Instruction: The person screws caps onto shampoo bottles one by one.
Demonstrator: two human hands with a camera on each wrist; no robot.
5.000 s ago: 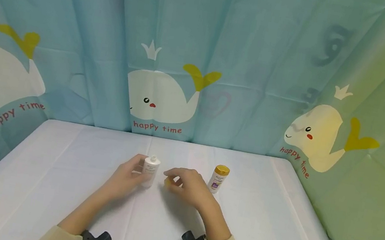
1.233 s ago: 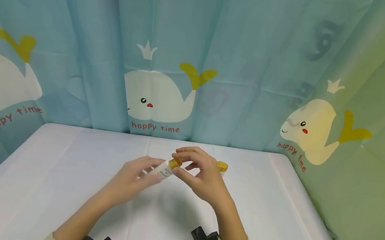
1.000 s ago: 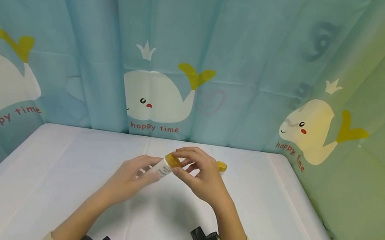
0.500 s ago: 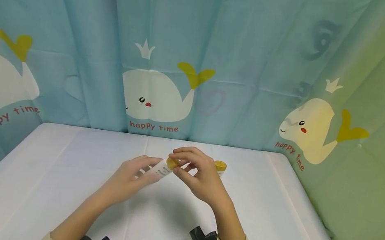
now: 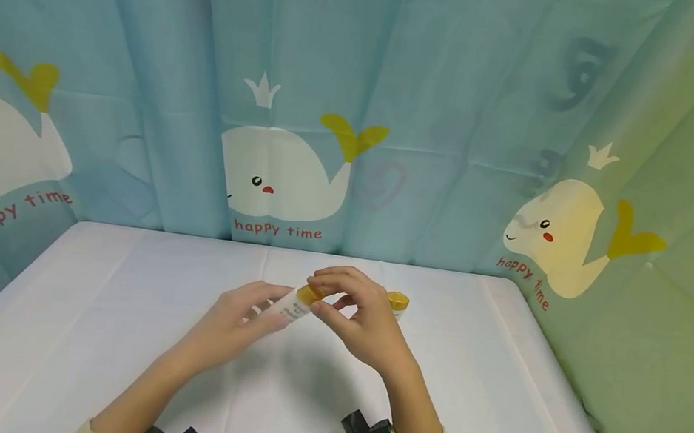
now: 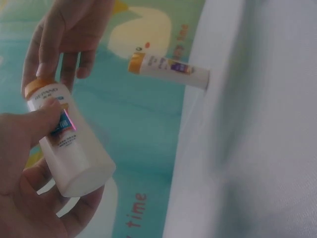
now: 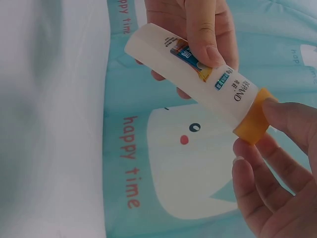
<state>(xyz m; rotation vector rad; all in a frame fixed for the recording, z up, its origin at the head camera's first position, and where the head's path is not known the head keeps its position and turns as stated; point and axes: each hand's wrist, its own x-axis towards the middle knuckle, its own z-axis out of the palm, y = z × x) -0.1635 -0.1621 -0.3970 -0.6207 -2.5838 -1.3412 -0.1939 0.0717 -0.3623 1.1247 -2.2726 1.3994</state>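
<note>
Above the white table [image 5: 101,329], my left hand [image 5: 262,306] grips a white bottle [image 5: 288,305] and holds it tilted, top to the right. The left thumb lies across the bottle's label [image 7: 190,54]. My right hand [image 5: 323,295] pinches the bottle's yellow cap [image 5: 307,294], which sits on the neck. In the right wrist view, the right thumb and fingertips [image 7: 285,116] close round the cap [image 7: 253,123]. The left wrist view shows the bottle [image 6: 72,148] in my palm and right-hand fingers [image 6: 59,49] on its cap [image 6: 37,87].
A second white bottle with a yellow cap [image 5: 397,301] stands upright on the table just behind my right hand; it also shows in the left wrist view [image 6: 168,70]. A whale-print curtain [image 5: 288,163] closes in the back and sides. Black wrist mounts [image 5: 365,431] sit on both forearms.
Five seconds ago the bottle stood uncapped on the table and my right hand held the cap low beside it. Now the bottle is lifted, cap on. Over the last second my fingers barely shift.
</note>
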